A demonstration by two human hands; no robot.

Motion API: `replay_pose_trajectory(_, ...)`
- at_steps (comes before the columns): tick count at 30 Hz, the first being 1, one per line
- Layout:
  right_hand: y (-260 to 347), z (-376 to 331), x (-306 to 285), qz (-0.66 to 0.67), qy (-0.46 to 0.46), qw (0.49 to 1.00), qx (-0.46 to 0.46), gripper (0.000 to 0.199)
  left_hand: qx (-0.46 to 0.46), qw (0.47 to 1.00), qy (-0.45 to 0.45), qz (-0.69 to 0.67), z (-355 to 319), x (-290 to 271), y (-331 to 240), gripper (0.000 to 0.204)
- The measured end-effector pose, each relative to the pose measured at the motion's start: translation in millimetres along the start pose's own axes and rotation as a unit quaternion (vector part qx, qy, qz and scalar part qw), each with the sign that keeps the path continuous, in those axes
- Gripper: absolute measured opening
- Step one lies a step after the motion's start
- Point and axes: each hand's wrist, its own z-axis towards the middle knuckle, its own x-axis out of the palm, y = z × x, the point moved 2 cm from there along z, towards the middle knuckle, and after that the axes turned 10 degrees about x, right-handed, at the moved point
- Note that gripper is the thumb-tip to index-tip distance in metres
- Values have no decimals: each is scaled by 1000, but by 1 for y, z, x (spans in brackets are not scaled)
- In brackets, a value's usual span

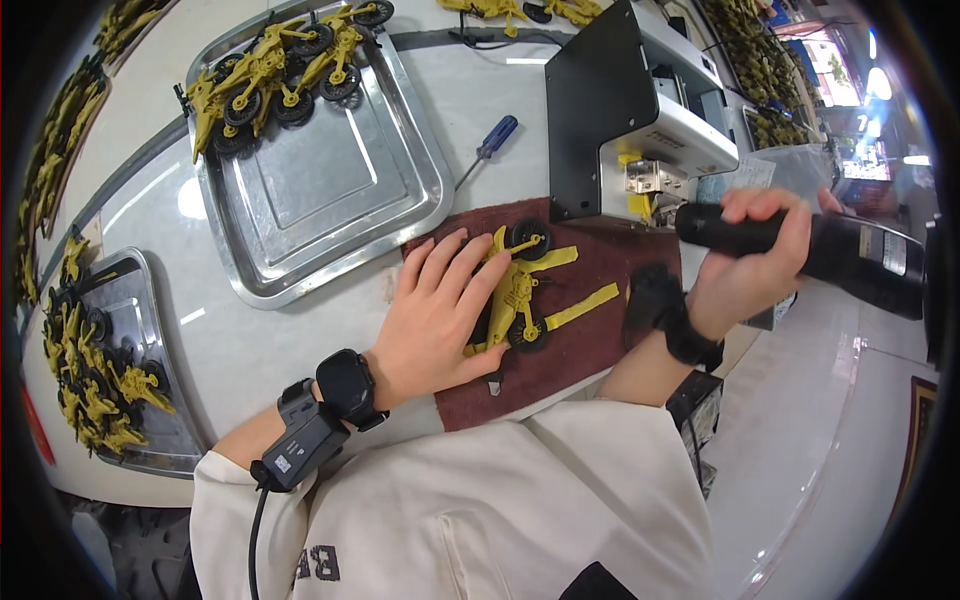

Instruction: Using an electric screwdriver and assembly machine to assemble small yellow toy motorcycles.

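A yellow toy motorcycle (516, 290) with black wheels lies on its side on a dark red cloth (590, 345). My left hand (440, 310) rests over its left part, index finger and thumb spanning the body and holding it down. In my right hand (765, 240) is a thick black electric screwdriver (860, 255), fingers wrapped round it. Its front end is close to the metal outlet (655, 180) of a black-and-white box-shaped machine (600, 110); the tip itself is hard to make out. Two flat yellow strips (583, 306) lie beside the motorcycle.
A steel tray (320, 215) holds several yellow toy motorcycles (275, 80) at its far end. More are heaped on a smaller tray (165, 370) at left. A blue-handled screwdriver (495, 138) lies between the large tray and the machine. Parts fill the table's far edges.
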Motion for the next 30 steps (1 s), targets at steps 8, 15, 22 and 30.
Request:
replay_pose_trajectory(8,-1,-55,12,153,216,964,11,66,10,1000,0,-2,1,1,-2,82)
replay_pose_trajectory(15,-28,-55,30,107,175,976,67,56,9,1000,-4,-7,1,1,-1,83)
replay_pose_trajectory(22,-36,-57,43,134,208,957,153,50,7,1000,5,-10,1,0,-1,81)
replay_pose_trajectory(30,-27,-63,21,129,192,973,13,44,0,999,24,23,1,2,-1,82)
